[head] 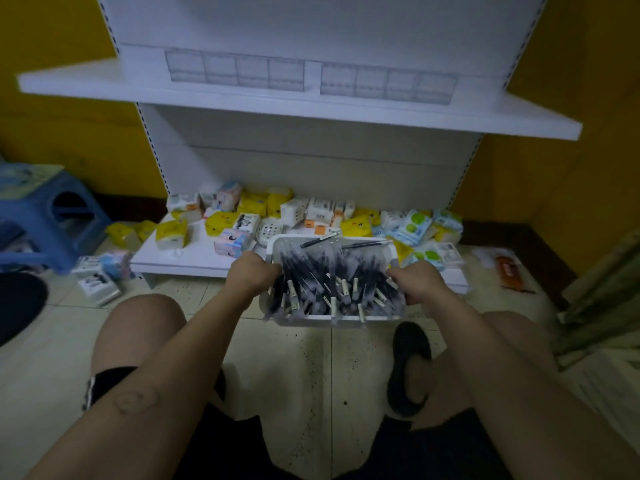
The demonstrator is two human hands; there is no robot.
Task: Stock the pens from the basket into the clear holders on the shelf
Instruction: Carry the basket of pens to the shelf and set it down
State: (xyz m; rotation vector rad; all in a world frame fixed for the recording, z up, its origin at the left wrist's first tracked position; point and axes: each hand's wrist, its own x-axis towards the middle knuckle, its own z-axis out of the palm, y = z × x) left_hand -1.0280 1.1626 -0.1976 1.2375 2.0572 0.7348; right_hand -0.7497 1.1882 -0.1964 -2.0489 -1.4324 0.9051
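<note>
A white basket point(332, 320) full of dark pens point(325, 282) hangs above the floor in front of the bottom shelf. My left hand point(254, 273) grips its left rim and my right hand point(417, 280) grips its right rim. Two rows of clear holders, a left row point(235, 70) and a right row point(388, 84), stand side by side on the white upper shelf point(311, 105), and they look empty.
The bottom shelf point(194, 258) is littered with several tissue packs point(221, 223), some spilled on the tiled floor at the left. A blue plastic stool point(52, 216) stands at the left. My knees and a black shoe point(410, 368) are below the basket.
</note>
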